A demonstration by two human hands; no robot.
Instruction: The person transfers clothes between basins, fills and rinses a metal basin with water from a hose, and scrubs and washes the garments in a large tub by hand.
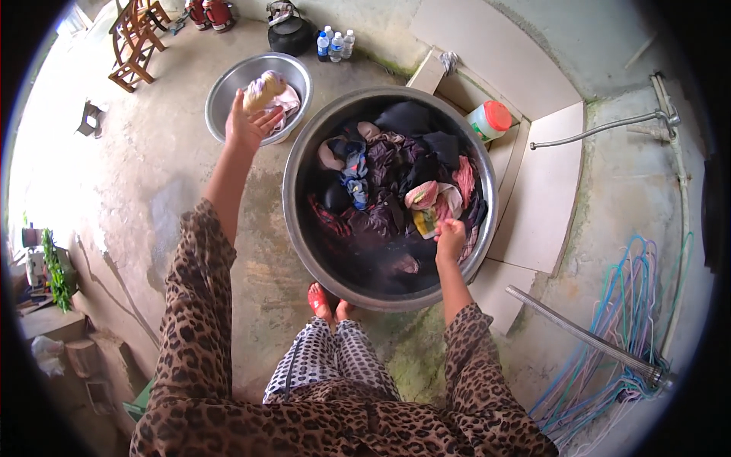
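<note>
My left hand (248, 123) is stretched out over a small metal basin (214, 94), fingers apart. Just beyond its fingertips is a bunched cream and purple cloth (265, 91), which looks to be in the air. Crumpled pink and white cloth (288, 103) lies inside that basin. My right hand (451, 237) is over the near right part of a large metal tub (294, 228), its fingers closed on the edge of a pink, white and yellow cloth (431, 205). Dark wet garments (388, 165) fill much of the tub, in dark water.
A white tub with a red lid (491, 120) stands at the tub's right. Behind are plastic bottles (337, 45) and a black kettle (288, 34). A flexible hose (594, 128) juts from the right wall, above many hangers (619, 320). A wooden chair (134, 51) stands far left.
</note>
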